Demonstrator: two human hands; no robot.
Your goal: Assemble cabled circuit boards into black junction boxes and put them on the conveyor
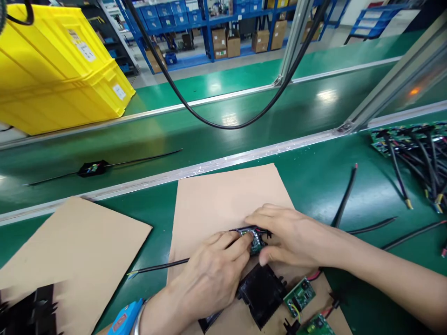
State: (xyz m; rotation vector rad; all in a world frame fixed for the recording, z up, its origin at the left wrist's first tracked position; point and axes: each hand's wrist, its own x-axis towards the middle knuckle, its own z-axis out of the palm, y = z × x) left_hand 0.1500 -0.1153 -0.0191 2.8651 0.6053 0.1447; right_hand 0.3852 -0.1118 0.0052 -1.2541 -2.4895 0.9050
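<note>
Both hands are on a green circuit board point(257, 243), which appears to sit in a small black plastic housing over the cardboard. My left hand point(220, 265) has its fingers bent and pressed onto the board's left part. Around the right end, my right hand point(288, 232) curves with fingers on the far side and thumb on the near side. A black cable point(159, 267) with bare coloured wire ends runs out left from beneath my left hand. Close below the hands lies an empty black plastic housing point(262, 294). The fingers partly cover the board and its housing.
Loose circuit boards point(301, 297) with wires lie at front right. Wired boards point(419, 144) are heaped far right. Black housings point(35, 309) rest on the left cardboard point(87, 237). Beyond the metal rail point(223, 164) lies a cabled unit point(93, 168). A black cable point(230, 126) hangs overhead.
</note>
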